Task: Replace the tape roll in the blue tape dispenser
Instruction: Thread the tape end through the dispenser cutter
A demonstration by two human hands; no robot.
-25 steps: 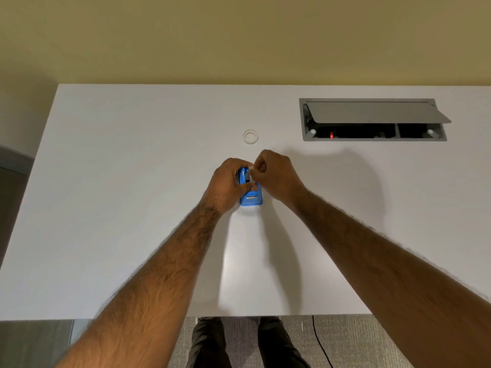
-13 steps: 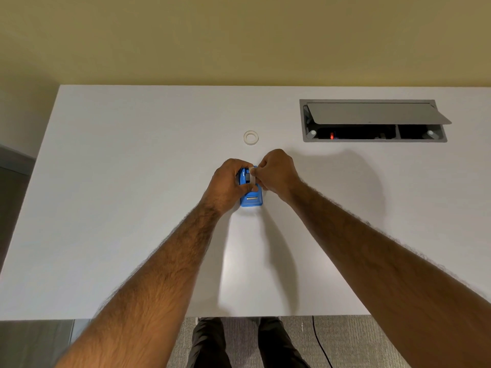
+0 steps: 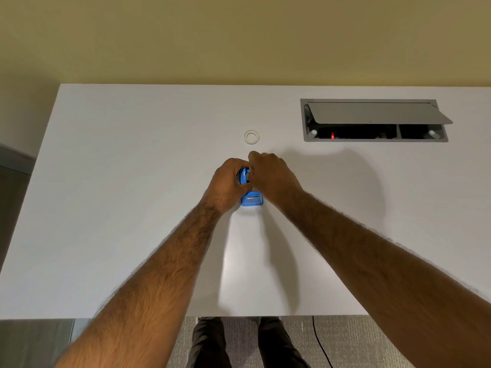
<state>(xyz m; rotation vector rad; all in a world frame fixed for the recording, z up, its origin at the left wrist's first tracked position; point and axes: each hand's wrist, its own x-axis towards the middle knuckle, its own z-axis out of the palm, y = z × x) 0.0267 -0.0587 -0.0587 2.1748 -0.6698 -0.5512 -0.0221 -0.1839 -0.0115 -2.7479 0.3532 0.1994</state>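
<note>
Table [image 3: 106,208]: left hand [image 3: 227,185], right hand [image 3: 271,176] grip blue dispenser [image 3: 252,200], cutter end nearest person.

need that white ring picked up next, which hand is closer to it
Right. The right hand sits just short of the white ring; the left hand is farther back and leftward, gripping the blue dispenser.

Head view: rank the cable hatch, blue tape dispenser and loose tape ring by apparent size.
1. cable hatch
2. blue tape dispenser, partly covered
3. tape ring, though it lies farther from the camera
</note>
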